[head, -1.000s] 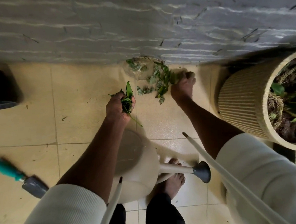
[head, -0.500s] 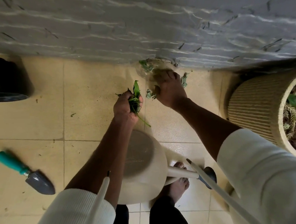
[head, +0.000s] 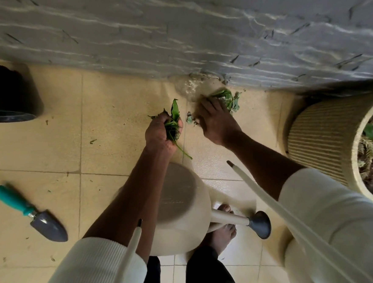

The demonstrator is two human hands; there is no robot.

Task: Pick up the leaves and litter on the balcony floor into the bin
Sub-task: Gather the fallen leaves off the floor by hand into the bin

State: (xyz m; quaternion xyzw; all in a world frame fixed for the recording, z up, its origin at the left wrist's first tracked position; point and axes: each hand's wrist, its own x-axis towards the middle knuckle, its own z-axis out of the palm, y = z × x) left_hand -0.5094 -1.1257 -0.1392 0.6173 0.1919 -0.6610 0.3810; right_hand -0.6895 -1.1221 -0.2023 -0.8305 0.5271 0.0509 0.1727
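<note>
Gathering: your left hand clutches a bunch; your right hand presses flat on leaves by the wall; scoop them, then reach the bin.

No legible txt; embossed mark on watering can unreadable.

Bare floor left of the hands, wall close ahead, planter blocking right, watering can underneath the arms
</note>
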